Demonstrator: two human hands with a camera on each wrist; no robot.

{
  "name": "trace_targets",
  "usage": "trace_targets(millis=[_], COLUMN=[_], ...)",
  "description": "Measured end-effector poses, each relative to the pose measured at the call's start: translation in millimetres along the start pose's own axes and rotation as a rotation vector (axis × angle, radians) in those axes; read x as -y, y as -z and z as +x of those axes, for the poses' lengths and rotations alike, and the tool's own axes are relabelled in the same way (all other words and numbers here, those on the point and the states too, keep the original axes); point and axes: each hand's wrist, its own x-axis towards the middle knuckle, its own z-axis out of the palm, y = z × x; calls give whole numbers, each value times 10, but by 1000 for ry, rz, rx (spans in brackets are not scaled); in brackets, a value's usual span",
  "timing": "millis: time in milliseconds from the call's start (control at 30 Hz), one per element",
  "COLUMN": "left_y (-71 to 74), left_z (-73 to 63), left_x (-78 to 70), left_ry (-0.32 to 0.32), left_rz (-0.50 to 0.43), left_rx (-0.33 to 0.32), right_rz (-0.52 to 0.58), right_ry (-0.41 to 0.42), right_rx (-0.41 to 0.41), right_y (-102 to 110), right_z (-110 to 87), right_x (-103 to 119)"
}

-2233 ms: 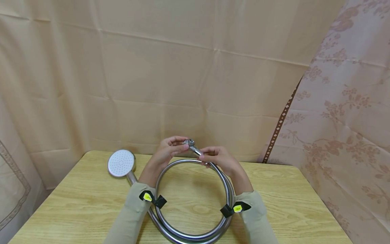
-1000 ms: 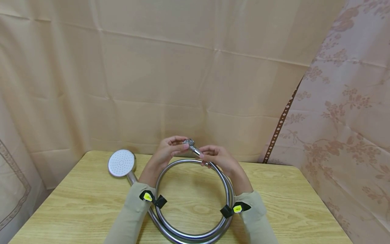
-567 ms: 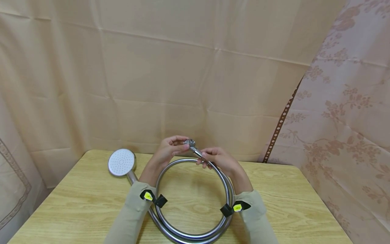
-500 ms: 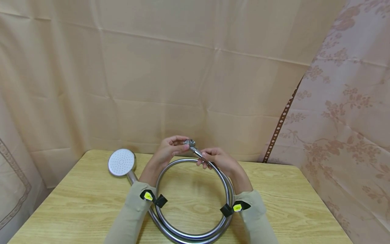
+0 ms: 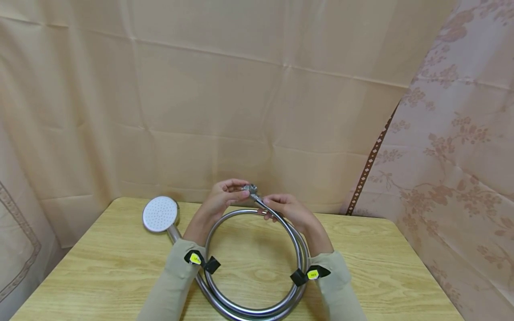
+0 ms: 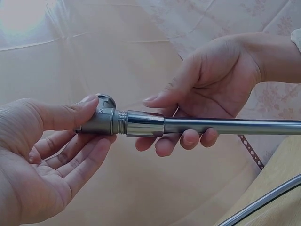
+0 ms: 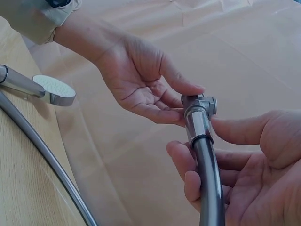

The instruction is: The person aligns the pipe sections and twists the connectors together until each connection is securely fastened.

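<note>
My left hand point(image 5: 217, 201) pinches a small grey metal pipe fitting point(image 6: 96, 123) between thumb and fingers. A chrome nut point(image 6: 145, 124) on the end of a shower hose point(image 6: 235, 125) meets the fitting's thread, and several thread turns show between them. My right hand point(image 5: 292, 210) has its fingers curled under the hose just behind the nut. In the left wrist view its thumb stands a little above the nut. The rest of the silver hose point(image 5: 298, 249) lies coiled on the table. A round white-faced shower head point(image 5: 159, 215) lies to the left.
The wooden table point(image 5: 373, 267) carries the coil and the shower head. Beige cloth point(image 5: 241, 111) hangs behind the table, and a pink floral curtain point(image 5: 453, 156) hangs at the right. A black strap piece point(image 5: 212, 265) sticks out at the left wrist.
The right hand's fingers have shifted and loosened about the nut, leaving more of it and the hose exposed. The left hand keeps its pinch on the fitting. Coil and shower head stay put.
</note>
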Motion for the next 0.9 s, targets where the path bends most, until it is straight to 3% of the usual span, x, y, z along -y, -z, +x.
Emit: trace_targets(millis=[333,900], left_y=[-14,-27], left_z=[-13,-3], left_x=[-21,-2], left_ry=[2,-9], left_rz=[3,-25], left_rx=[-9,-16], right_rz=[-53,16], right_ry=[-15,-11], right_rx=[-52,70], right_y=[-15,6], right_z=[7,30], right_x=[-1,-46])
